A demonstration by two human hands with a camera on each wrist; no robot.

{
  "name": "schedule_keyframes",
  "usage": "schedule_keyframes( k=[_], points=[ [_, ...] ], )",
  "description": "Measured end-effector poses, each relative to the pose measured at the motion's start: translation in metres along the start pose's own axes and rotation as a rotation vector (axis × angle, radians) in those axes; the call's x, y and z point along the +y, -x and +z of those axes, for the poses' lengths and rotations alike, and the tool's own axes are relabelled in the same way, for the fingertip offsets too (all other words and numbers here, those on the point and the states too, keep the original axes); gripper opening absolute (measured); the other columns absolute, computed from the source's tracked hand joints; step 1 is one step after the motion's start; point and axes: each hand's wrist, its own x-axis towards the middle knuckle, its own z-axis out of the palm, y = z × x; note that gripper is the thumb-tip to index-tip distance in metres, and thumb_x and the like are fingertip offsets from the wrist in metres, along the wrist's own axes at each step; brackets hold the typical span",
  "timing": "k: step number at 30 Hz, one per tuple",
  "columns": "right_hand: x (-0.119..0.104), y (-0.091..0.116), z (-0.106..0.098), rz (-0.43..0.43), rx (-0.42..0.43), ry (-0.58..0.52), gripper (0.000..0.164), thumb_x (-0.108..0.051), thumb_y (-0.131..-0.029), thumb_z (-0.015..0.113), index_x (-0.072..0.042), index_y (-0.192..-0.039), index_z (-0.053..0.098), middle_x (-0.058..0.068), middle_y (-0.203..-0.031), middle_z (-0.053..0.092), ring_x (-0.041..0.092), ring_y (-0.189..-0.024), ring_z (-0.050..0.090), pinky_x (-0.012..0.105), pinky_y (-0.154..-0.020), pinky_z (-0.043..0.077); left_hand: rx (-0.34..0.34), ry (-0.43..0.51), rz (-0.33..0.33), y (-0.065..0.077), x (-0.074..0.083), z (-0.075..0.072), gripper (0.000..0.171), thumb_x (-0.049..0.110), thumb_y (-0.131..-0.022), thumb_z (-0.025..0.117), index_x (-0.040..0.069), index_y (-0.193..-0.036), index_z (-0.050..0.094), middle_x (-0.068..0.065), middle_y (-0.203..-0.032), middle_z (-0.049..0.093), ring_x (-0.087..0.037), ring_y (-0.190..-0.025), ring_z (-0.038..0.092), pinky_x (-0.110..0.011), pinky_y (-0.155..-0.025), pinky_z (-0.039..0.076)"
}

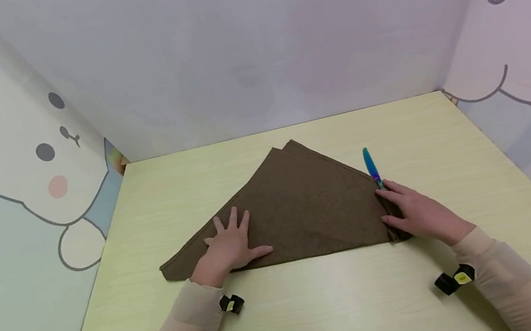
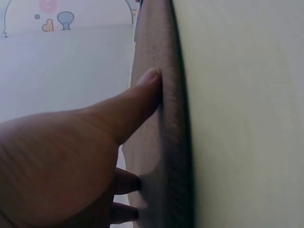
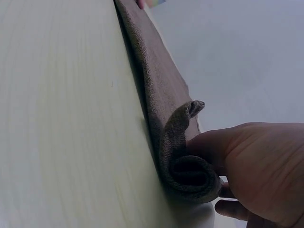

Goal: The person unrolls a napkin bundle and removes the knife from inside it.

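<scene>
A brown cloth [image 1: 315,210], folded to a wide triangle, lies with its long straight edge toward the person. The left hand [image 1: 232,247] rests flat on its left part, fingers spread, thumb along the near edge. At the right end the cloth is turned into a small roll [image 3: 192,178], with a loose flap standing beside it. The right hand [image 1: 418,210] grips this roll, its thumb on the inner side and fingers round the outer side. A knife [image 1: 370,164] with a shiny blue-purple blade sticks out past the far end of the roll; its lower part is hidden.
The pale wooden table [image 1: 321,308] ends at a plain light wall [image 1: 246,51] at the back. Side panels with cartoon figures [image 1: 53,154] flank it. Each wrist carries a small black camera [image 1: 453,279] on a strap.
</scene>
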Motion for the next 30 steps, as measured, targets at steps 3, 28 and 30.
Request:
schedule_keyframes(
  k=[3, 28, 30],
  points=[
    [0.002, 0.000, 0.001, 0.006, -0.001, 0.005, 0.065, -0.024, -0.090, 0.068, 0.005, -0.142, 0.041, 0.029, -0.149, 0.028, 0.048, -0.132, 0.034, 0.059, -0.098, 0.038, 0.014, 0.013, 0.007, 0.004, -0.005, 0.003, 0.108, 0.078, -0.077, 0.053, 0.019, -0.156, 0.011, -0.013, -0.161, -0.001, -0.054, -0.139, -0.001, -0.080, -0.088, 0.026],
    [-0.002, -0.001, 0.002, 0.001, -0.012, 0.002, 0.062, -0.022, -0.092, 0.065, 0.003, -0.144, 0.040, 0.028, -0.150, 0.028, 0.046, -0.134, 0.033, 0.058, -0.100, 0.036, 0.050, 0.037, 0.002, 0.013, -0.024, 0.011, 0.109, 0.079, -0.075, 0.054, 0.021, -0.157, 0.010, -0.011, -0.161, -0.002, -0.052, -0.140, -0.003, -0.082, -0.087, 0.023],
    [-0.002, -0.002, 0.001, 0.008, -0.015, 0.004, 0.062, -0.021, -0.092, 0.064, 0.003, -0.144, 0.040, 0.027, -0.150, 0.028, 0.046, -0.134, 0.033, 0.058, -0.100, 0.036, 0.053, 0.037, 0.003, 0.013, -0.024, 0.012, 0.109, 0.080, -0.075, 0.054, 0.021, -0.157, 0.011, -0.012, -0.161, -0.001, -0.052, -0.140, -0.002, -0.082, -0.086, 0.023]
  ],
)
